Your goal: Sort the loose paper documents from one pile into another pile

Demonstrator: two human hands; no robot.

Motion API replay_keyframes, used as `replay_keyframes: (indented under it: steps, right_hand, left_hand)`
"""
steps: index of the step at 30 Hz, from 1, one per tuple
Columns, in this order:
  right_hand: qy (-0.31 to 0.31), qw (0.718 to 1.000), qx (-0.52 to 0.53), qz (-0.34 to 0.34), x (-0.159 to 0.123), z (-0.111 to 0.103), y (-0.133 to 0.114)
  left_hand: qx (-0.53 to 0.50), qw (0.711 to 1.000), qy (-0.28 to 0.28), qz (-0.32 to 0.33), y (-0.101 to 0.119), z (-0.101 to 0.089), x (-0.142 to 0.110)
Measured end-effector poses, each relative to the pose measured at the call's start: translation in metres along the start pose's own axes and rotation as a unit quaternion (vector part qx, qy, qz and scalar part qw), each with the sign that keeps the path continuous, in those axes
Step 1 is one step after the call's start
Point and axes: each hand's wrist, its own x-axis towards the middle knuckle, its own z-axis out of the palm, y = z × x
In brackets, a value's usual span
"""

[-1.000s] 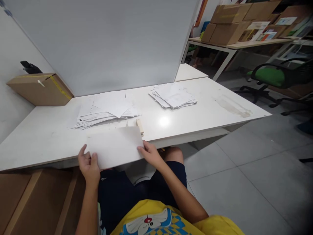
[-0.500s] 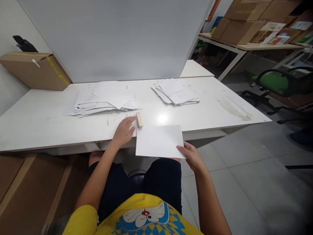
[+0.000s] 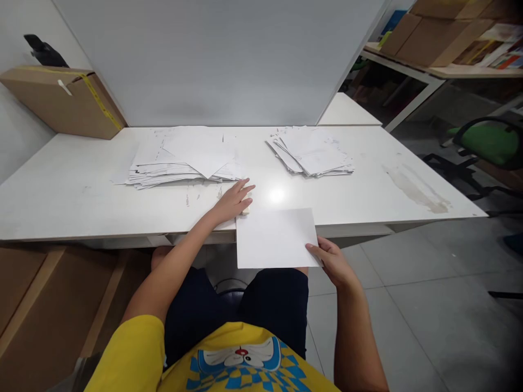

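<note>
A small cream block that looks like a mini stapler (image 3: 245, 209) stands near the desk's front edge, mostly hidden under my left hand (image 3: 235, 202). The fingers of that hand are stretched out and apart over its top. White paper (image 3: 275, 239), one sheet or a thin set, juts past the desk edge above my lap. Its far left corner meets the base of the cream block. My right hand (image 3: 330, 257) pinches the paper's near right corner, thumb on top and fingers underneath.
Loose paper piles lie on the white desk (image 3: 61, 201): a wide left pile (image 3: 175, 155) and a smaller right pile (image 3: 314, 152). A grey-white panel (image 3: 212, 60) rises behind them. At the back left leans a cardboard box (image 3: 69, 100). A green chair (image 3: 486, 141) stands to the right.
My left hand has moved right, from beside the cream block to over it. My right hand keeps its pinch on the paper. The camera view has shifted slightly.
</note>
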Motion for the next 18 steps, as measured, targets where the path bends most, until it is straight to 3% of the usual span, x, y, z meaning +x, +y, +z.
replay_keyframes:
  steps: [11,18]
  right_hand:
    - [-0.002,0.999,-0.037,0.010,0.011,-0.005,-0.001]
    - [-0.019,0.993,-0.113,-0.035,0.008,-0.012,-0.020]
  left_hand:
    - [0.094,0.994,-0.033,0.045,0.006,0.004,-0.004]
    - [0.068,0.996,0.014,0.050,0.003,0.001,-0.009]
